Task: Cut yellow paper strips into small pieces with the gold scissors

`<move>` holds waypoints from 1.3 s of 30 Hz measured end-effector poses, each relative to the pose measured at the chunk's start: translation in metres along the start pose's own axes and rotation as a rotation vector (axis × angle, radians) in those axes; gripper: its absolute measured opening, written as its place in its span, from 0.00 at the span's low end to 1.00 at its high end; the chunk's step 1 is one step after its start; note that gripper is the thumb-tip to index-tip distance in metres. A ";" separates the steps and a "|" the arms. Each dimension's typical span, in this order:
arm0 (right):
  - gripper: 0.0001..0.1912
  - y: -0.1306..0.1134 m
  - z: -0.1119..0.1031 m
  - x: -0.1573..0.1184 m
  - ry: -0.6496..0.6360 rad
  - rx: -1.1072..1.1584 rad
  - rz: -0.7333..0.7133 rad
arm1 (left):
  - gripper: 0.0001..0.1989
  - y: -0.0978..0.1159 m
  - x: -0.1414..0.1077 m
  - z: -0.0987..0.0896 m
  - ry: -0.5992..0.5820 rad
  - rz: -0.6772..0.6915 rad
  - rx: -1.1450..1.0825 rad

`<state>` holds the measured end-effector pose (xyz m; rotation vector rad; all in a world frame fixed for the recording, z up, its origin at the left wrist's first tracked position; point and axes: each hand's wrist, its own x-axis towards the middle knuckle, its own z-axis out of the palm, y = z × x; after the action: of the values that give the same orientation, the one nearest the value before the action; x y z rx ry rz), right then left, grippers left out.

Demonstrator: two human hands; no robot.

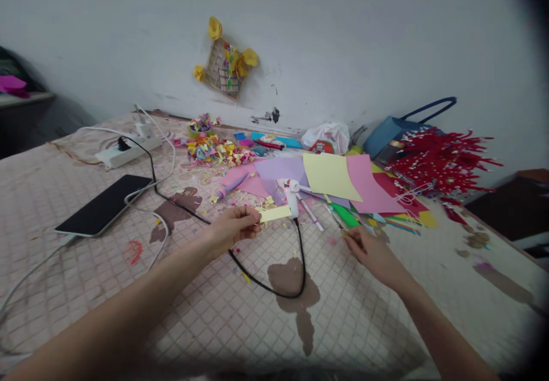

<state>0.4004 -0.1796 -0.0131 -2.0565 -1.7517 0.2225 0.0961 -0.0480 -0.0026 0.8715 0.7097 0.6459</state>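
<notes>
Evidently, in the head view, the left hand [231,229] had its grip pinched together on one end of a pale yellow strip [274,214], presumably leaving its length free, with the far end just beside the glue gun [292,199]. The right hand [377,257] was low over the bench [180,318], fingertips at a slender tool [335,219], though whether they closed on it could not be told. The black cord [281,295] looped loosely, likely giving the glue gun slack.
</notes>
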 end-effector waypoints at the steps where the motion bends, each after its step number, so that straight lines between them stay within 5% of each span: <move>1: 0.07 -0.004 -0.001 -0.003 0.009 0.056 -0.001 | 0.06 0.000 0.000 0.000 -0.001 0.012 -0.005; 9: 0.07 -0.086 0.020 -0.017 -0.036 0.115 -0.160 | 0.08 0.000 0.000 0.001 -0.006 0.092 -0.071; 14: 0.07 -0.110 0.031 -0.008 -0.081 0.173 -0.180 | 0.08 0.001 -0.001 0.003 0.031 0.139 -0.090; 19: 0.12 -0.120 0.043 0.001 -0.172 0.692 -0.071 | 0.08 -0.003 -0.002 0.005 0.033 0.206 0.004; 26: 0.17 -0.148 0.053 0.018 -0.231 1.414 0.098 | 0.04 0.001 -0.015 0.009 0.148 0.854 0.711; 30: 0.15 -0.159 0.047 0.027 -0.254 1.517 0.128 | 0.07 0.002 -0.021 0.008 0.105 1.024 0.946; 35: 0.15 -0.158 0.046 0.027 -0.199 1.354 0.087 | 0.07 0.003 -0.019 0.009 0.084 0.952 0.920; 39: 0.12 -0.153 0.048 0.026 -0.089 1.226 0.098 | 0.09 0.002 -0.013 0.011 0.023 0.679 0.679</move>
<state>0.2487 -0.1271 0.0123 -1.1908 -1.0416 1.1009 0.0962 -0.0616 0.0074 1.7745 0.6553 1.0367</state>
